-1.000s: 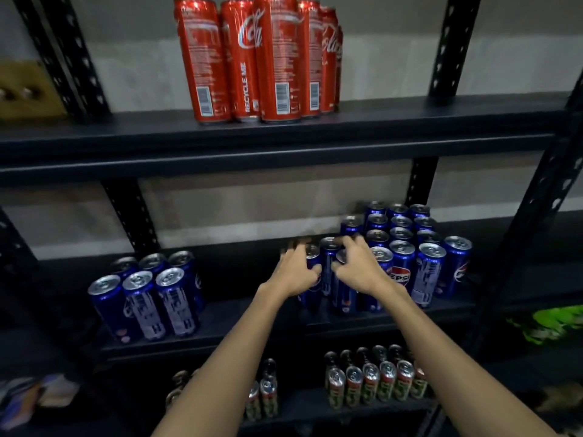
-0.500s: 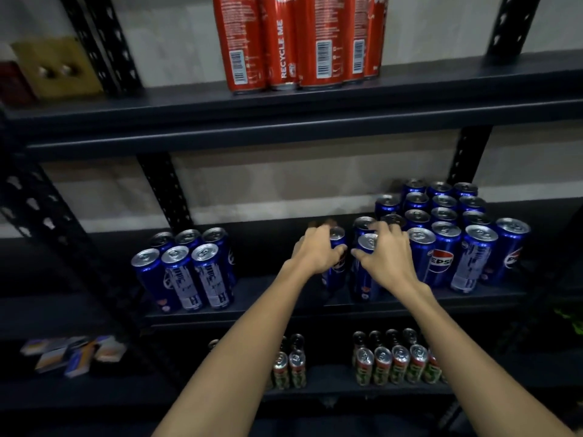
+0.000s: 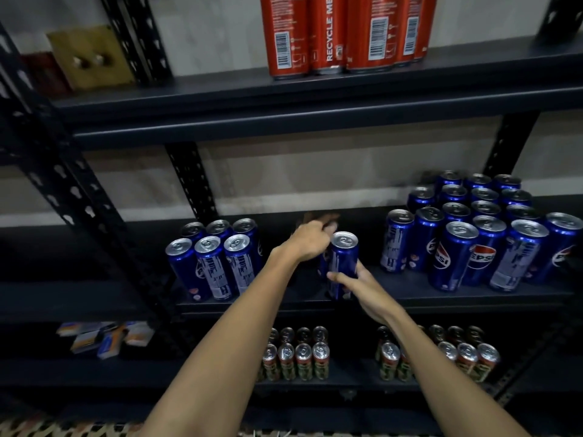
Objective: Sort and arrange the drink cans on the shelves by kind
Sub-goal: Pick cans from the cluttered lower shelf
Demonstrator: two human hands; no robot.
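On the middle shelf (image 3: 410, 298) my right hand (image 3: 359, 287) grips a blue Pepsi can (image 3: 344, 258) low on its body, holding it upright between two clusters. My left hand (image 3: 310, 239) curls over the top of a second blue can (image 3: 323, 263), which sits just left of the first and is mostly hidden. A small cluster of blue cans (image 3: 214, 260) stands to the left. A large cluster of blue Pepsi cans (image 3: 473, 234) fills the right side.
Tall red Coca-Cola cans (image 3: 347, 33) stand on the top shelf (image 3: 220, 99), with a yellow-brown block (image 3: 88, 58) at its left. Two groups of small green-and-red cans (image 3: 296, 357) (image 3: 467, 357) stand on the lower shelf, with small boxes (image 3: 104, 339) to their left.
Both hands have carried their two blue cans leftward, away from the large cluster, into the gap between the clusters. My right hand has slipped down the can's body.
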